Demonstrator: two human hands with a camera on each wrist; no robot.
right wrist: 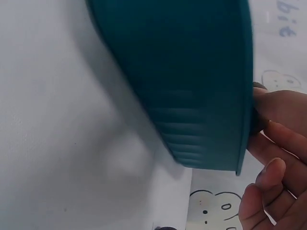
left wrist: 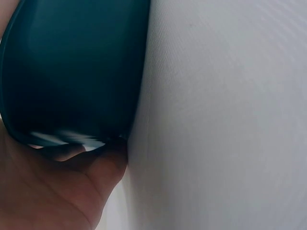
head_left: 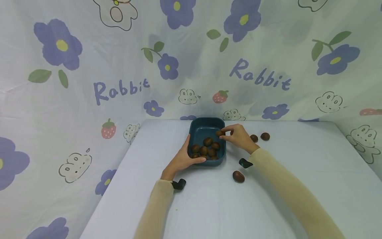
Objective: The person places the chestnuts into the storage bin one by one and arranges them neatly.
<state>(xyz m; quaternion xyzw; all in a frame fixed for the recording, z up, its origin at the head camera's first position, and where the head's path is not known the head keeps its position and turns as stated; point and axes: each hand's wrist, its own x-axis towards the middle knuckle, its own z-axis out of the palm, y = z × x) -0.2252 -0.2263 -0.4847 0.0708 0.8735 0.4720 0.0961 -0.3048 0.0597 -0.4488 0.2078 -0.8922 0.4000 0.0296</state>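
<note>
A dark teal plastic box (head_left: 223,154) with rounded corners stands near the back of the table, several brown chestnuts (head_left: 207,141) lying in its near half. My left hand (head_left: 182,158) grips the box at its near left corner, thumb along the near side and fingers on the left side. Over the right rim, my right hand (head_left: 237,135) pinches one chestnut (head_left: 220,133) between thumb and fingertips. The right wrist view shows that chestnut (right wrist: 259,123) partly hidden behind the box's rim and the fingers. In the left wrist view, the hand (left wrist: 53,191) lies against the box's outer wall (left wrist: 81,72).
Two chestnuts, one beside the right wrist (head_left: 254,138) and one farther right (head_left: 265,136), lie on the white table (head_left: 209,205). Another chestnut (head_left: 238,176) is nearer me, below the right wrist's black camera (head_left: 245,163). A printed curtain (head_left: 191,59) hangs right behind the table.
</note>
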